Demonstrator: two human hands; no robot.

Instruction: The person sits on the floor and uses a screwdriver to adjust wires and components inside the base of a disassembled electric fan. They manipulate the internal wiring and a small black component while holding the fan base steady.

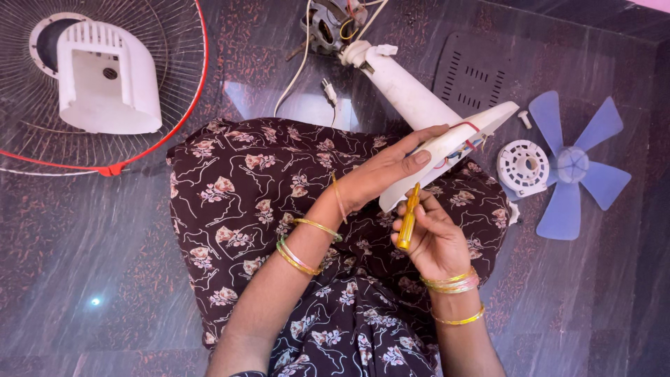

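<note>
1. The left hand (391, 171) is wrapped around a white fan base (447, 150), holding it up over the lap.
2. The right hand (433, 241) is closed on a yellow screwdriver (407, 220), with its tip at the base.
3. The fan looks mostly taken apart, though the base is still on its white pole (405, 87).
4. On the floor lie one blue blade (572, 167), one wire guard (42, 150), one white motor cover (105, 77) and one motor (328, 24).

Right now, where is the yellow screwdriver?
In the head view, right of centre: the yellow screwdriver is gripped upright in the right hand, its tip under the white fan base.
</note>
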